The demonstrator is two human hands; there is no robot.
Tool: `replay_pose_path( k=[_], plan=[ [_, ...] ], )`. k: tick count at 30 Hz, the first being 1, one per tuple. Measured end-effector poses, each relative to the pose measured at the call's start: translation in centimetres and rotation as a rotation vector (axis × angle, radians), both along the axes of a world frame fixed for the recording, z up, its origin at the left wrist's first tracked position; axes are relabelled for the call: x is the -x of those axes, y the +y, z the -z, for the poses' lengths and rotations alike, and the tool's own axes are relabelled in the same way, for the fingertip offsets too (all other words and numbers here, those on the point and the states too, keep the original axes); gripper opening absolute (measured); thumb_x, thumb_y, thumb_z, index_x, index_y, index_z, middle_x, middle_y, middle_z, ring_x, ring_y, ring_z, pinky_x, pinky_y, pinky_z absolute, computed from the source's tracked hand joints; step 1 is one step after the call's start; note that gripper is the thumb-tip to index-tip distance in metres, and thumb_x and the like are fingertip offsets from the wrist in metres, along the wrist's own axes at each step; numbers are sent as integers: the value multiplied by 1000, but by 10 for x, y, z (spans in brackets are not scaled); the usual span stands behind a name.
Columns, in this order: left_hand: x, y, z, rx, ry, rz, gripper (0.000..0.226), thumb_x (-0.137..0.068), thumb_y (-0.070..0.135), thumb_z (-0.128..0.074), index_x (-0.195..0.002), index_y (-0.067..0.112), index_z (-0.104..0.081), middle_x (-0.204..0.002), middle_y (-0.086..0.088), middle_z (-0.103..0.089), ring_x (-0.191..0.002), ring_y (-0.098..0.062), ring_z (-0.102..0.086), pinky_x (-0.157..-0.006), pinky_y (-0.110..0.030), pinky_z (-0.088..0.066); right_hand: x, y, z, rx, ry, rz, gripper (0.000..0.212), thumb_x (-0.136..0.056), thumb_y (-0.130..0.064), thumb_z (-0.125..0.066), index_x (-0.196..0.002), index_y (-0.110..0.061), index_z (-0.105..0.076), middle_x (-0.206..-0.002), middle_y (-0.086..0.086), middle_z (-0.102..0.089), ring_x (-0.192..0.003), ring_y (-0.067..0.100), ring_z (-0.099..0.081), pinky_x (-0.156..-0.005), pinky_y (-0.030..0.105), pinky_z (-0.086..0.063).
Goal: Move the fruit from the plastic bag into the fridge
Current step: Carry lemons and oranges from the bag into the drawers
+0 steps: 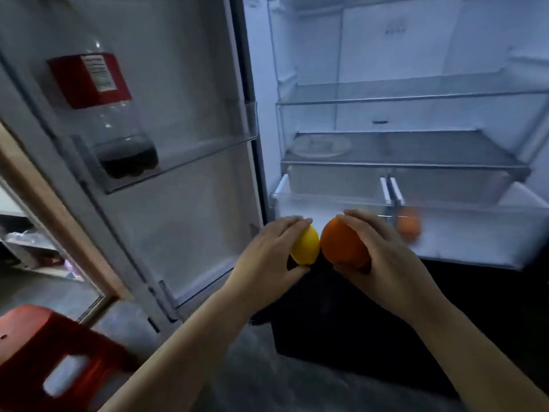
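The fridge stands open in front of me, its two clear crisper drawers [332,203] pulled out at the bottom. My left hand [267,257] grips a yellow lemon [306,246] just before the left drawer's front edge. Beside it, my right hand [383,251] holds a large orange [341,245]; the two fruits almost touch. Another orange fruit [409,224] lies inside the right drawer, blurred behind its clear front. The plastic bag is not in view.
The fridge door [178,84] swings open on the left, with a nearly empty cola bottle [113,114] in its shelf. A pale plate [320,145] rests on the lower glass shelf. A red plastic stool [50,361] stands at the lower left on the floor.
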State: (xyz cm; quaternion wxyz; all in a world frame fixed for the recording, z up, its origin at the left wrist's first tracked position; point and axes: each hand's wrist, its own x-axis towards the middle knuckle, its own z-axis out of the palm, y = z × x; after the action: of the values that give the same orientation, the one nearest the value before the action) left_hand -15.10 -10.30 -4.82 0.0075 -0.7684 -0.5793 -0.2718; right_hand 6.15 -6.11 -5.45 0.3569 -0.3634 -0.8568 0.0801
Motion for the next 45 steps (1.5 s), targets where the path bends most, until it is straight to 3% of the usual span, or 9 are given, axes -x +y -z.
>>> replay_pose_path(
  k=[3,7,12,15,22,31,35,41,45],
  plan=[
    [-12,55,3,-4,-22,94,74,-72,28,-73,-139,23,-42,-137,5,-45,-123,-15,-42,-101,-38,-40,-16,38,1,-6,-2,81,73,-72,-35,-78,-135,-25,-43,-142,-6,-40,-125,11,-43,-98,23,-38],
    [-22,122,5,-13,-48,167,69,-75,32,-71,-137,25,-43,-135,8,-46,-120,-12,-44,-96,-31,-43,-29,93,1,-1,-30,153,72,-72,-35,-77,-135,-25,-44,-141,-7,-41,-124,12,-43,-94,27,-44],
    [-37,198,23,29,-78,261,67,-76,39,-63,-139,26,-42,-138,10,-43,-120,-10,-42,-97,-22,-37,-42,150,17,30,-76,253,75,-71,-33,-78,-136,-26,-42,-144,-10,-37,-129,12,-39,-94,24,-39],
    [-51,233,39,63,-64,312,71,-74,32,-70,-139,25,-42,-139,8,-43,-122,-14,-42,-99,-25,-38,-56,172,31,74,-85,289,74,-73,-34,-75,-138,-28,-39,-144,-12,-35,-129,13,-38,-93,30,-46],
    [-90,297,50,98,-50,386,70,-77,33,-70,-140,26,-40,-139,7,-43,-123,-13,-39,-98,-28,-40,-93,219,40,109,-95,350,70,-77,-37,-72,-138,-29,-38,-144,-14,-34,-130,9,-36,-93,29,-46],
    [-134,368,62,162,7,318,70,-81,38,-65,-143,30,-33,-142,10,-38,-127,-11,-36,-100,-26,-34,-140,304,53,175,-106,281,68,-75,-43,-66,-136,-30,-40,-142,-11,-38,-126,11,-39,-93,26,-40],
    [-148,388,67,218,62,281,69,-82,41,-65,-142,33,-32,-144,12,-36,-129,-9,-34,-101,-26,-33,-162,341,57,256,-188,190,71,-77,-47,-68,-138,-34,-35,-144,-14,-33,-130,8,-33,-93,21,-36],
    [-150,407,72,282,27,164,71,-77,45,-67,-140,33,-36,-142,11,-40,-127,-12,-40,-100,-35,-42,-190,384,65,414,-320,95,78,-77,-50,-68,-141,-38,-26,-148,-15,-26,-131,11,-33,-101,32,-41],
    [-138,410,81,310,21,66,72,-78,40,-71,-140,30,-35,-142,10,-40,-127,-11,-39,-98,-29,-40,-200,408,69,426,-376,55,79,-76,-49,-70,-140,-38,-26,-145,-14,-30,-127,13,-38,-95,29,-40]
  ],
)
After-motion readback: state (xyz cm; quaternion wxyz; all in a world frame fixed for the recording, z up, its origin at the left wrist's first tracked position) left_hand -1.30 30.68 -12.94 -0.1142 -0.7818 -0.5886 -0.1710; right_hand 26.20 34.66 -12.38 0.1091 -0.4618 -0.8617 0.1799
